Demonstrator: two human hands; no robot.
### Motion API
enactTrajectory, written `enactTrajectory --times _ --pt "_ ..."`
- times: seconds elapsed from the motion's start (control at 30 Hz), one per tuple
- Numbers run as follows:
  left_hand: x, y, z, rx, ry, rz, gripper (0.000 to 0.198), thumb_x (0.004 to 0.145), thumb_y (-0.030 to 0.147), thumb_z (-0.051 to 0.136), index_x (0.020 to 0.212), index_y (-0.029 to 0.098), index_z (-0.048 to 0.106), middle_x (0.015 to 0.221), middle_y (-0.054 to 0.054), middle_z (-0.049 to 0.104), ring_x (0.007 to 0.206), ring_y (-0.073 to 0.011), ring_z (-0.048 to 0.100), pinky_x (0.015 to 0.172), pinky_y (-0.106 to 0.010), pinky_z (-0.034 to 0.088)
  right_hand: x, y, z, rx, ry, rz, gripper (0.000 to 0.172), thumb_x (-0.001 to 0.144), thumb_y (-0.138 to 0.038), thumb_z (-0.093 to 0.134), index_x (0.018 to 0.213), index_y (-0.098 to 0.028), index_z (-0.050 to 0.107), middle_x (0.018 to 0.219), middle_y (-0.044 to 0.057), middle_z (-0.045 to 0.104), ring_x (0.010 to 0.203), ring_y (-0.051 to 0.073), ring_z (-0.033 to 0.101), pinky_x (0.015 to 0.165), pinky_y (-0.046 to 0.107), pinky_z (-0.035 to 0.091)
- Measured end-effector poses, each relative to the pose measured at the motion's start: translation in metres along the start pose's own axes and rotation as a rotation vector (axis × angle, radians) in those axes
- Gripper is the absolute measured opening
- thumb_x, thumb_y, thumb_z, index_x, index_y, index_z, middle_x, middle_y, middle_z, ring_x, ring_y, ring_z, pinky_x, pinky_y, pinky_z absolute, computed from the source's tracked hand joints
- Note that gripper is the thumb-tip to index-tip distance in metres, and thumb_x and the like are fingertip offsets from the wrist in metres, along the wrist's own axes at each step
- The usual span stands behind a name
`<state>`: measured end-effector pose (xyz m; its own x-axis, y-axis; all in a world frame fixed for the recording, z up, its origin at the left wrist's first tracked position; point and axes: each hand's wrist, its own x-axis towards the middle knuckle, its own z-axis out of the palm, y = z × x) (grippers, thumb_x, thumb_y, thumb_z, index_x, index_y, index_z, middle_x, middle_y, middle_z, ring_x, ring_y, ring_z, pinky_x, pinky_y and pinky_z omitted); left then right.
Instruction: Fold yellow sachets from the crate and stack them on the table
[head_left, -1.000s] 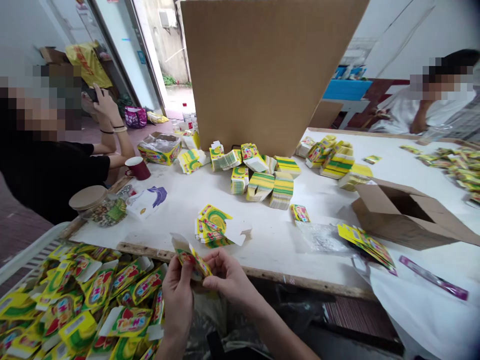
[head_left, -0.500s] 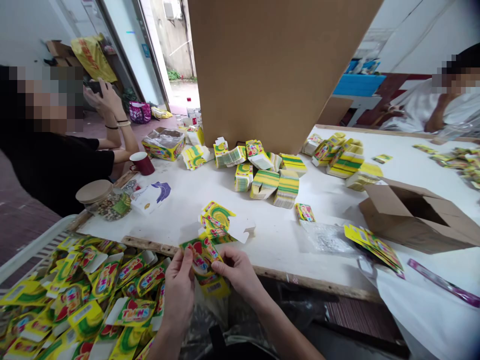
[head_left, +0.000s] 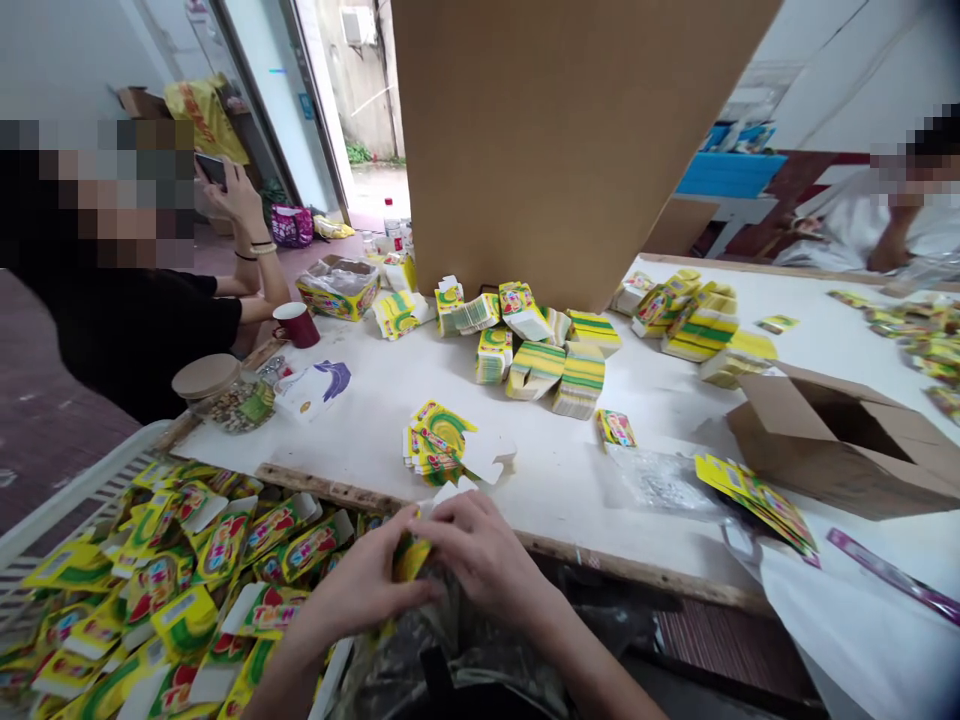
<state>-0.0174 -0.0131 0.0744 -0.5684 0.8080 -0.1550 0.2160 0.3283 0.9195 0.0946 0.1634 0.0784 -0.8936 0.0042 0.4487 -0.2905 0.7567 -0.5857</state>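
Observation:
At the table's front edge, my left hand [head_left: 367, 578] and my right hand [head_left: 487, 550] come together around one small yellow printed carton [head_left: 411, 557]. My left fingers and thumb curl round its side, while the right fingers press at its top, where white flaps stick up. Most of this carton is hidden by the hands. Just beyond them lies a loose pile of flat yellow-green cartons [head_left: 439, 440] with white flaps. Below and left of my left hand, a white crate [head_left: 154, 440] is heaped with folded cartons [head_left: 180, 620].
Bundled flat cartons [head_left: 536, 368] stand mid-table before a tall cardboard sheet [head_left: 577, 140]. An open brown box [head_left: 840, 440] and a clear plastic bag [head_left: 660, 485] lie right. A lidded jar [head_left: 240, 405] and maroon mug [head_left: 298, 328] stand left, near a person holding a phone [head_left: 212, 170].
The carton has turned from lying flat between my fingertips to being enclosed by both hands, white flaps up. My left hand has rolled over its side. The camera view has shifted slightly.

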Motion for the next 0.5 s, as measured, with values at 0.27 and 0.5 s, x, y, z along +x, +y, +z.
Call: enactTrajectory --times 0.27,0.5 --pt "0.008 -0.004 0.040 0.155 0.382 0.042 0.074 0.071 0.040 0.073 0.131 0.017 0.035 0.114 -0.015 0.062 0.100 -0.0304 0.062 0.083 -0.039 0.050 -0.005 0.011 0.018 0.811 0.210 0.596 0.035 0.083 -0.045 0.059 0.109 -0.021 0.056 0.082 0.002 0.060 0.076 0.019 0.057 0.074 0.033 0.049" --pt "0.009 -0.003 0.049 0.251 0.346 0.167 0.051 0.071 0.028 0.069 0.115 0.021 0.046 0.098 -0.009 0.066 0.087 -0.0282 0.065 0.075 -0.037 0.050 0.003 0.013 0.031 1.267 0.107 0.774 0.039 0.074 -0.048 0.068 0.099 -0.019 0.066 0.098 0.006 0.069 0.096 0.024 0.062 0.098 0.043 0.041"
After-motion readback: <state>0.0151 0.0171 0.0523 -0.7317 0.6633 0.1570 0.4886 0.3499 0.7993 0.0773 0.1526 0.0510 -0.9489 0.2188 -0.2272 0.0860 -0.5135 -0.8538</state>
